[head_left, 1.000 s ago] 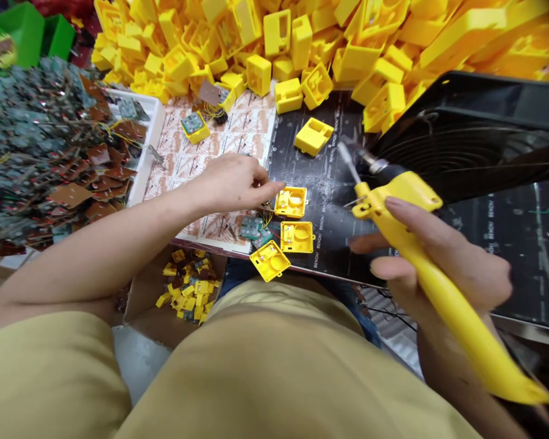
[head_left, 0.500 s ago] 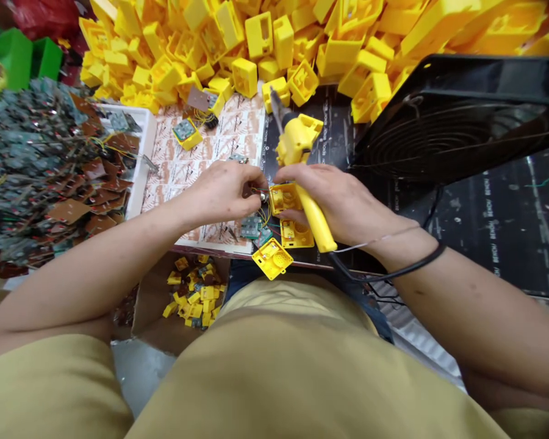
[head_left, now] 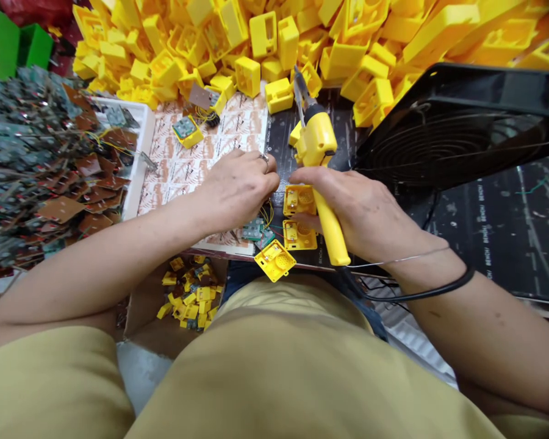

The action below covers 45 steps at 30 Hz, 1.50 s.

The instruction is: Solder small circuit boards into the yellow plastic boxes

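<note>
My right hand [head_left: 366, 204] is wrapped round the yellow handle of a soldering gun [head_left: 318, 137], its dark tip pointing away from me. The fingers of my left hand [head_left: 242, 189] are curled together; whatever they pinch is hidden beneath them. Just below that hand lie small green circuit boards [head_left: 255, 229] with thin yellow and red wires. One open yellow casing [head_left: 299, 200] sits between my hands, and a second yellow casing [head_left: 301, 236] lies nearer to me, both partly covered by right-hand fingers. A third casing [head_left: 275, 260], tilted cornerwise, overhangs the table edge.
Yellow casings [head_left: 219, 36] are heaped along the back. At left, a white tray [head_left: 141, 140] is piled with circuit boards [head_left: 36, 158]. A black fan [head_left: 439, 128] stands at right. Below the table edge, a cardboard box [head_left: 150, 317] contains yellow parts. A black cable passes my right wrist.
My left hand has turned over and moved slightly right and up, covering the wires it was pinching. The soldering gun has shifted a little right with my right hand.
</note>
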### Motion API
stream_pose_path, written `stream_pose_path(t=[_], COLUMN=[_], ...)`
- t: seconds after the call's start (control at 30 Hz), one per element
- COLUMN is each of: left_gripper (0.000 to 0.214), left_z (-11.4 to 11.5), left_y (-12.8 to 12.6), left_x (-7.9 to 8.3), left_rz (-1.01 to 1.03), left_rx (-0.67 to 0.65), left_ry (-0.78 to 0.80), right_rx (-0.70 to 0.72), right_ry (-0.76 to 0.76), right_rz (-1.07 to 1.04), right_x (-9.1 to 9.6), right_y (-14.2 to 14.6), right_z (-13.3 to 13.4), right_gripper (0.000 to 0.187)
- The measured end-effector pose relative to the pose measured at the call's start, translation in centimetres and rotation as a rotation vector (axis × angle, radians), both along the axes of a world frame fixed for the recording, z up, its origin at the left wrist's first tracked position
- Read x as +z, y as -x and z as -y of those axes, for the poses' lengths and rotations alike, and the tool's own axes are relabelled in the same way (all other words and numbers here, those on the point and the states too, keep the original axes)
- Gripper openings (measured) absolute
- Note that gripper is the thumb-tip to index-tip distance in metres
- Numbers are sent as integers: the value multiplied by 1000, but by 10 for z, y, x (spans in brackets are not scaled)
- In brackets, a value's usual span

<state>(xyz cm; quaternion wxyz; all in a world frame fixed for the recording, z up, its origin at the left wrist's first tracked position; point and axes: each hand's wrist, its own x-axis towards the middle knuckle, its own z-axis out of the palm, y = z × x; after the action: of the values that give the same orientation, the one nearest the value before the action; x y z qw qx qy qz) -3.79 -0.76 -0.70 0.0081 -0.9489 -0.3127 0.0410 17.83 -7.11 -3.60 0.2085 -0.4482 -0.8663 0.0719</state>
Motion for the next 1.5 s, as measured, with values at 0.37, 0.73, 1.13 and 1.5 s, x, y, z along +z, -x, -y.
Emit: stream_pose_path(t=[0.37,0.73,1.13,1.5], left_gripper=[34,14,9,6], left_z=[-11,-6,1,-18], left_y=[13,13,9,5], left_x=[2,-15,-24,-12], left_rz=[415,343,483,586], left_rx=[47,91,136,284], left_ry=[580,379,453,836], right_rx=[52,48,-99,13], right_ry=[243,88,-114,-95], right_rz=[-374,-280,-322,-220], right_x=[4,-16,-18,-31], right_y=[-16,-3,-8,-11], right_z=[-7,-10,13,14], right_gripper=[47,40,37,38])
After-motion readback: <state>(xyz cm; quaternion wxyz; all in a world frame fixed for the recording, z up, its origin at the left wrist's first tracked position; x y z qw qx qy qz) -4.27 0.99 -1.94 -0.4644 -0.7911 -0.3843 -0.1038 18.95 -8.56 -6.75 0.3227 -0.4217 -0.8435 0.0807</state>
